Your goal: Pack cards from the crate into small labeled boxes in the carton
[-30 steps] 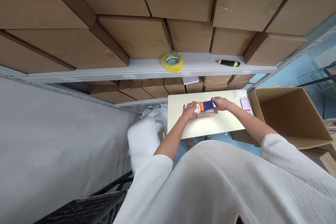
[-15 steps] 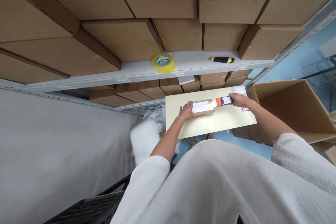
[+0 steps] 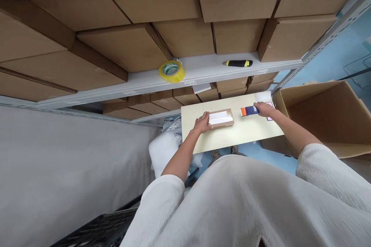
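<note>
On the pale yellow board (image 3: 203, 142) lies a small cardboard box (image 3: 222, 123) with a white label and a glossy strip of clear tape along its top. My left hand (image 3: 203, 122) grips the box's left end, fingers on the far side. To the right of the box, my right hand (image 3: 264, 109) is closed around a tape dispenser (image 3: 249, 111) with an orange front and a dark blue body. The dispenser is apart from the box. Partly behind my right hand, a phone (image 3: 270, 117) lies on the board.
A yellow tape roll (image 3: 176, 76) and a black-and-yellow utility knife (image 3: 239, 63) lie on the grey shelf (image 3: 203, 67). Cardboard boxes (image 3: 185, 36) fill it behind them. An open carton (image 3: 324, 104) stands right of the board; white packing foam (image 3: 162, 154) is at its left.
The tape dispenser in my right hand has come away from the box's right end, leaving a gap. Tape now runs over that end. My left hand still holds the box.
</note>
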Tool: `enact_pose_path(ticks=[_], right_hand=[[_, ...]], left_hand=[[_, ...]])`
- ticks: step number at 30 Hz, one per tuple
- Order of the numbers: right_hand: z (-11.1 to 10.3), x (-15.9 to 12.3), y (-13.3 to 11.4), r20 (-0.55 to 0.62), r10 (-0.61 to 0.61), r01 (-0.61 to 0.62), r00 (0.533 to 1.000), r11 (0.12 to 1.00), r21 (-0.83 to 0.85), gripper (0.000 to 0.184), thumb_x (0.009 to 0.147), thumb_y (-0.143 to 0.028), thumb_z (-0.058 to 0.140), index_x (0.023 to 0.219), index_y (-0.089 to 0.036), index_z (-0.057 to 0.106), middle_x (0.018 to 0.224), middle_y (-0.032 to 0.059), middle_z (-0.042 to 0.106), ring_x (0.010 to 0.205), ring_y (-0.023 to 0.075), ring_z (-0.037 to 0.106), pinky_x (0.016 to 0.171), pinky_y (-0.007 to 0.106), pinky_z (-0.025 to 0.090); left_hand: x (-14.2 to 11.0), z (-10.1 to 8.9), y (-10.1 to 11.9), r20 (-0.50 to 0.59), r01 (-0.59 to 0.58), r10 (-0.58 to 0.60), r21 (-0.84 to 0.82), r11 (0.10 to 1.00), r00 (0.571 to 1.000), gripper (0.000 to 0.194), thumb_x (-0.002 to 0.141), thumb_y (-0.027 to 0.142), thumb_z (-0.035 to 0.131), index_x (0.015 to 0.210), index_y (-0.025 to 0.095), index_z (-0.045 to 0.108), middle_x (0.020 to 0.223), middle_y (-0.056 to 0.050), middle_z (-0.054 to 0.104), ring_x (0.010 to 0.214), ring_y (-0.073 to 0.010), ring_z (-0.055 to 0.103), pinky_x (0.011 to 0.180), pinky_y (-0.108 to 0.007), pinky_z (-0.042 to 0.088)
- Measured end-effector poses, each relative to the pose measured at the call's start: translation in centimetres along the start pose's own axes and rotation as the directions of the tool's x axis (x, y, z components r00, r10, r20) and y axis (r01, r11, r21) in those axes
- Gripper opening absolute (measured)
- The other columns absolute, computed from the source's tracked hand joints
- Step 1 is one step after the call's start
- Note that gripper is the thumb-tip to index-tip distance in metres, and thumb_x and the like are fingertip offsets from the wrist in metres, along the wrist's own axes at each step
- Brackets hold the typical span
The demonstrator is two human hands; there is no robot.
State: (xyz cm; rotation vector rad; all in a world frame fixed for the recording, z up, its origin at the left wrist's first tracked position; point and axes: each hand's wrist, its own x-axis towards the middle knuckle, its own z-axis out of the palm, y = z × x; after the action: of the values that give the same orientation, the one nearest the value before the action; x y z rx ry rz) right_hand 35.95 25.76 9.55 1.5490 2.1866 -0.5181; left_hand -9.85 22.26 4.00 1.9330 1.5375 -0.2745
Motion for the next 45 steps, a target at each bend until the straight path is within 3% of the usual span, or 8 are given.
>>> enact_pose_path(ticks=[6, 15, 24, 29, 34, 37, 45], right_hand=[[1.0, 2.5, -2.9, 0.074, 0.002, 0.001, 0.997, 0.999, -0.036, 0.058, 0.090, -0.007, 0.067, 0.145, -0.018, 0.055, 0.135, 0.0235, 0.068, 0.124, 0.0364, 0.065, 0.088, 0.040, 0.054], [-0.1, 5.5, -8.3, 0.137, 0.024, -0.014, 0.990, 0.997, -0.070, 0.067, 0.087, -0.017, 0.084, 0.148, -0.018, 0.056, 0.137, 0.0252, 0.069, 0.128, 0.0393, 0.067, 0.096, 0.043, 0.056], [-2.0, 7.9, -10.2, 0.155, 0.044, -0.024, 0.987, 0.991, -0.130, 0.063, 0.081, -0.021, 0.089, 0.140, -0.017, 0.067, 0.135, 0.0238, 0.073, 0.122, 0.0400, 0.073, 0.095, 0.044, 0.058], [-1.7, 7.7, -10.4, 0.123, 0.050, -0.029, 0.991, 0.986, -0.163, 0.068, 0.080, -0.028, 0.090, 0.143, -0.019, 0.066, 0.137, 0.0240, 0.072, 0.128, 0.0400, 0.070, 0.096, 0.044, 0.058], [-1.3, 7.5, -10.7, 0.096, 0.080, -0.069, 0.992, 0.991, -0.111, 0.069, 0.080, -0.022, 0.091, 0.144, -0.017, 0.066, 0.140, 0.0281, 0.069, 0.134, 0.0434, 0.066, 0.100, 0.049, 0.057], [-1.3, 7.6, -11.1, 0.086, 0.104, -0.096, 0.991, 0.991, -0.092, 0.071, 0.080, -0.028, 0.092, 0.145, -0.018, 0.066, 0.141, 0.0283, 0.068, 0.134, 0.0454, 0.064, 0.100, 0.053, 0.056], [-1.4, 7.7, -13.5, 0.075, 0.184, -0.170, 0.980, 0.971, -0.167, 0.070, 0.083, -0.024, 0.084, 0.149, -0.013, 0.063, 0.144, 0.0327, 0.064, 0.131, 0.0491, 0.060, 0.096, 0.061, 0.054]], left_hand=[[0.1, -0.1, 0.3, 0.009, 0.001, -0.001, -0.020, 1.000, 1.000, 0.122, 0.084, 0.053, 0.083, 0.179, 0.033, 0.010, 0.191, -0.011, 0.006, 0.165, -0.0412, 0.042, 0.127, -0.044, 0.040], [-0.1, -0.1, 0.9, 0.020, 0.037, -0.036, -0.042, 0.998, 0.999, 0.122, 0.084, 0.051, 0.083, 0.179, 0.032, 0.009, 0.191, -0.010, 0.006, 0.163, -0.0394, 0.045, 0.126, -0.041, 0.043], [0.3, -0.1, 1.3, 0.016, 0.036, -0.036, 0.007, 0.999, 0.999, 0.122, 0.083, 0.044, 0.085, 0.178, 0.031, 0.009, 0.190, -0.015, 0.009, 0.162, -0.0419, 0.046, 0.129, -0.047, 0.039], [0.5, 0.0, 1.3, 0.026, 0.038, -0.038, 0.003, 0.999, 0.999, 0.123, 0.082, 0.042, 0.084, 0.177, 0.031, 0.007, 0.190, -0.016, 0.009, 0.165, -0.0415, 0.041, 0.129, -0.046, 0.038], [0.8, 0.1, 1.2, 0.022, 0.034, -0.033, -0.010, 0.999, 0.999, 0.126, 0.081, 0.048, 0.085, 0.177, 0.034, 0.004, 0.189, -0.016, 0.011, 0.161, -0.0430, 0.047, 0.128, -0.050, 0.038], [1.0, 0.2, 1.1, 0.029, 0.029, -0.029, -0.009, 1.000, 0.999, 0.127, 0.080, 0.049, 0.085, 0.176, 0.034, 0.004, 0.189, -0.016, 0.010, 0.161, -0.0429, 0.045, 0.128, -0.050, 0.037], [1.5, 0.5, 0.5, 0.005, 0.023, -0.023, 0.001, 1.000, 1.000, 0.123, 0.078, 0.048, 0.084, 0.176, 0.030, 0.012, 0.188, -0.014, 0.017, 0.157, -0.0422, 0.052, 0.125, -0.044, 0.042]])
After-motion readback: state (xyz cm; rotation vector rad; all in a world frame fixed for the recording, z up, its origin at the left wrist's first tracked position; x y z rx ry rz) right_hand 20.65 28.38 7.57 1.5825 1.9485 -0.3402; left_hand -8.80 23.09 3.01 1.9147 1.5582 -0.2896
